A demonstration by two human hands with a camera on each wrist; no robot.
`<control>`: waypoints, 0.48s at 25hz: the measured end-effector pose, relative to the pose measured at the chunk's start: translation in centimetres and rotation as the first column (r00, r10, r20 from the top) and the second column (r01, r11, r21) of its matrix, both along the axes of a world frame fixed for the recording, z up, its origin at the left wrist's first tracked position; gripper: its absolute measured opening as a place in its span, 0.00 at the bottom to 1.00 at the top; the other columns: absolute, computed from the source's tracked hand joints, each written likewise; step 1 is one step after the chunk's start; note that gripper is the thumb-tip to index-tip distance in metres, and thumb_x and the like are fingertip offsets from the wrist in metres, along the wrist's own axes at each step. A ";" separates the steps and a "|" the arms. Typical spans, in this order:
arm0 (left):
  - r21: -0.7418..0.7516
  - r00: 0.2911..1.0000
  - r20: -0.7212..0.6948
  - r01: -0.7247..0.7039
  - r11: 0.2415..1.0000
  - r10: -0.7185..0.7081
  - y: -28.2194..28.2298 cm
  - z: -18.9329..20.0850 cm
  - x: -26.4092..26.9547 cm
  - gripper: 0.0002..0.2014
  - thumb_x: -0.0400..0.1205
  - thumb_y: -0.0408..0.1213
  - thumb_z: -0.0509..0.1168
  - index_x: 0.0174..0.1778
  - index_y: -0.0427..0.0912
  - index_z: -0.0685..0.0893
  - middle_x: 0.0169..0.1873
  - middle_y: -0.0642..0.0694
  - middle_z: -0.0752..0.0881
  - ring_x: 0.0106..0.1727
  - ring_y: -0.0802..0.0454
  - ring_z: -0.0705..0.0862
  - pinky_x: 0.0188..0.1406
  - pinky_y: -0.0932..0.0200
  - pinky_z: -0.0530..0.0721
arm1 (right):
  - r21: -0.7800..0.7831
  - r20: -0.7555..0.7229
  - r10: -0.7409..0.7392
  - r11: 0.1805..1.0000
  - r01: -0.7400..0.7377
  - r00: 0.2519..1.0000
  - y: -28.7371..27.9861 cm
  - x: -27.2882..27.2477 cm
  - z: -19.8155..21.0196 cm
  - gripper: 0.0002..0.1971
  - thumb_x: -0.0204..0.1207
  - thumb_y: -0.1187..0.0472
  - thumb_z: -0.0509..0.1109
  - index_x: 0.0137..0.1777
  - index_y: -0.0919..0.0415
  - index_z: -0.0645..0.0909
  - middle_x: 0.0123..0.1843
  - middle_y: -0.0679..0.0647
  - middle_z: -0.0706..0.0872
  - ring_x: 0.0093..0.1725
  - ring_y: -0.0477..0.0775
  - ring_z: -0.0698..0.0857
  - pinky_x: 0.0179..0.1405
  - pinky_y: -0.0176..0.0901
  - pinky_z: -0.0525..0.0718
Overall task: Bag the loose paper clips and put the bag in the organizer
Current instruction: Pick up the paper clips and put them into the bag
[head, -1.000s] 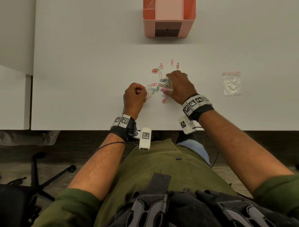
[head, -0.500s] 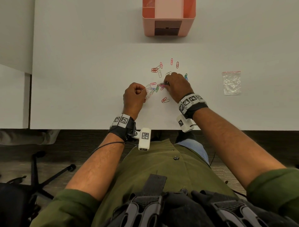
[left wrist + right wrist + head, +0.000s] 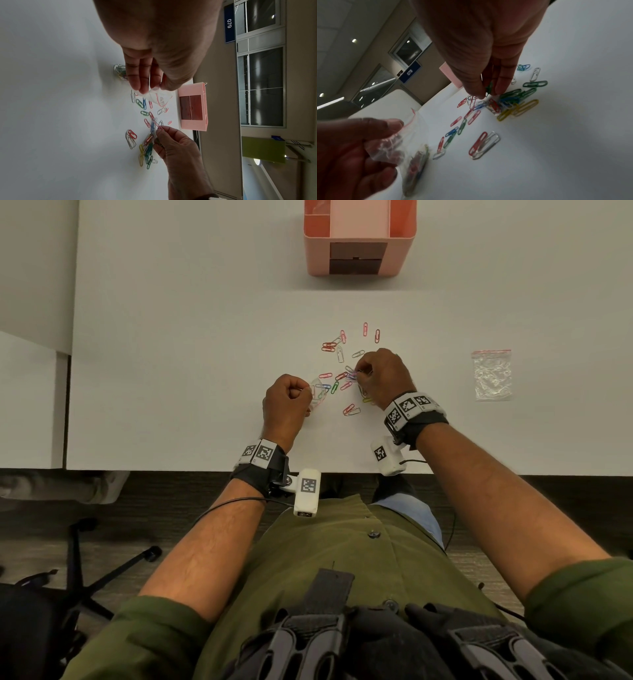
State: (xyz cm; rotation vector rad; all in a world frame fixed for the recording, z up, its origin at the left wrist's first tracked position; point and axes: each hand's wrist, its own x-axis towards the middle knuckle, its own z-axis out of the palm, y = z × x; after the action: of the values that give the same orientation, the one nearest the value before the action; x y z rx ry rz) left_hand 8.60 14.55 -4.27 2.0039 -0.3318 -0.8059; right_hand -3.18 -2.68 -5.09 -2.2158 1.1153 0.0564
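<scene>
Several coloured paper clips (image 3: 342,378) lie scattered mid-table. My left hand (image 3: 301,395) grips a small clear zip bag (image 3: 318,397) with a red strip, just left of the clips. In the left wrist view that bag (image 3: 157,98) hangs from the left hand (image 3: 149,83); in the right wrist view the bag (image 3: 412,148) holds some clips. My right hand (image 3: 368,371) pinches a few clips over the pile; a green clip (image 3: 489,88) shows between its fingertips (image 3: 500,86). The pink organizer (image 3: 359,234) stands at the table's far edge.
A second clear bag (image 3: 492,374) with clips in it lies flat to the right of my right hand. The white table (image 3: 171,371) ends at its near edge by my wrists. An office chair base (image 3: 85,570) stands on the floor at the left.
My right hand went from lying over the clips to pinching a few with curled fingers, drawing slightly back toward me. The left hand and its bag stayed put.
</scene>
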 end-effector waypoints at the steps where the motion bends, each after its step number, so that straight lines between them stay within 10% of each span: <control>1: 0.000 1.000 -0.001 -0.001 1.000 0.001 0.0 0.0 0.0 0.03 0.85 0.34 0.69 0.46 0.45 0.85 0.44 0.47 0.92 0.42 0.53 0.93 0.35 0.57 0.90 | 0.027 0.023 -0.036 0.999 0.035 0.999 -0.1 -0.1 0.1 0.06 0.78 0.57 0.74 0.51 0.58 0.88 0.53 0.57 0.87 0.53 0.56 0.85 0.51 0.44 0.82; 12: 0.014 1.000 -0.006 0.002 1.000 -0.002 -0.7 0.0 0.1 0.02 0.84 0.33 0.69 0.47 0.43 0.85 0.42 0.46 0.91 0.44 0.46 0.93 0.38 0.51 0.93 | 0.181 0.229 0.006 0.982 -0.048 0.973 3.4 1.4 3.3 0.04 0.77 0.59 0.75 0.48 0.57 0.89 0.44 0.48 0.90 0.44 0.46 0.87 0.48 0.41 0.87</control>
State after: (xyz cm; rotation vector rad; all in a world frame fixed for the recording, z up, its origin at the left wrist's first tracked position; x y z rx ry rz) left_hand 8.69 13.89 -4.30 2.0141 -0.3260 -0.8174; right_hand -1.77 0.68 -1.80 -2.0138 0.9151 -0.0784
